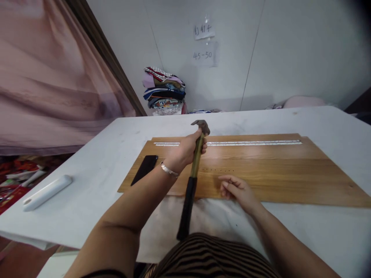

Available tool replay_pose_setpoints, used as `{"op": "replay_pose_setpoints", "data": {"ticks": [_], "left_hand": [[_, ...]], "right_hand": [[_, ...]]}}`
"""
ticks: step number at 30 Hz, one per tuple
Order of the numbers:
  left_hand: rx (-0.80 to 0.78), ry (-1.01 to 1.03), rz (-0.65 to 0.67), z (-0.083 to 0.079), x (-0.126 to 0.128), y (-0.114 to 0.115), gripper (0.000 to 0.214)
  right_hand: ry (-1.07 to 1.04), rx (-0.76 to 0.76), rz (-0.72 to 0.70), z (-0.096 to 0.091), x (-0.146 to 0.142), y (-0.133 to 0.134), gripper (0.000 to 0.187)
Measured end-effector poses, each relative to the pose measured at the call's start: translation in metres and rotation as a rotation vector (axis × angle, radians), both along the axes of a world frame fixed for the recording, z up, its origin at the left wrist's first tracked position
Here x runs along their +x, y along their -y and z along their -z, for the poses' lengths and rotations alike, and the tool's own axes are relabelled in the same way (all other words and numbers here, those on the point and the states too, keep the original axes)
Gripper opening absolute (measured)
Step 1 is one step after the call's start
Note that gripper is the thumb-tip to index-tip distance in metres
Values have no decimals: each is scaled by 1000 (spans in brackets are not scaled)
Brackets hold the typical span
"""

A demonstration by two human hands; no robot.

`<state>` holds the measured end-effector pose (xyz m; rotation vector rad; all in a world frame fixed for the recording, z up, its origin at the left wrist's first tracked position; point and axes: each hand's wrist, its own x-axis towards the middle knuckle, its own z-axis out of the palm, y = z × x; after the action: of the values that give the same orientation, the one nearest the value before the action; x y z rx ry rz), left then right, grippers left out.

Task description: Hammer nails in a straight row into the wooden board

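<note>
My left hand (189, 148) is wrapped round a claw hammer (189, 193) just below its metal head, with the black grip hanging down toward my body. The hammer is held over a brown wooden board (278, 170). My right hand (236, 189) hovers over or rests at the board's near edge, its index finger stretched out and the other fingers curled; I see nothing in it. A short row of small dark dots (222, 170), holes or nails, runs along the board beyond that hand. Two white marked strips (246, 143) lie along its far side.
A black phone (145, 169) lies at the board's left end. On the white table (95, 166) to the left is a white elongated object (48, 192). Folded clothes (165, 92) are stacked beyond the table by the wall, and a pink curtain (58, 77) hangs at the left.
</note>
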<state>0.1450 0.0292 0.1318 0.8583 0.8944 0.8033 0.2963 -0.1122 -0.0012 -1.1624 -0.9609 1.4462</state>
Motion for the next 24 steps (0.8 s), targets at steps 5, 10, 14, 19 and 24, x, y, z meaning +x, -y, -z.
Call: {"op": "replay_pose_setpoints", "data": {"ticks": [5, 10, 14, 19, 24], "left_hand": [[12, 124, -95, 0, 44, -8, 30], [-16, 220, -185, 20, 78, 9, 25], [-4, 220, -79, 38, 78, 36, 27], [86, 37, -7, 58, 64, 66, 34], [160, -14, 30, 67, 45, 78, 33]], "right_hand": [[-154, 70, 48, -21, 4, 1, 44], [-234, 36, 16, -30, 18, 1, 50], [-180, 12, -98, -31, 30, 2, 54], [-209, 41, -127, -35, 25, 2, 48], [-267, -2, -254, -38, 21, 1, 32]]}}
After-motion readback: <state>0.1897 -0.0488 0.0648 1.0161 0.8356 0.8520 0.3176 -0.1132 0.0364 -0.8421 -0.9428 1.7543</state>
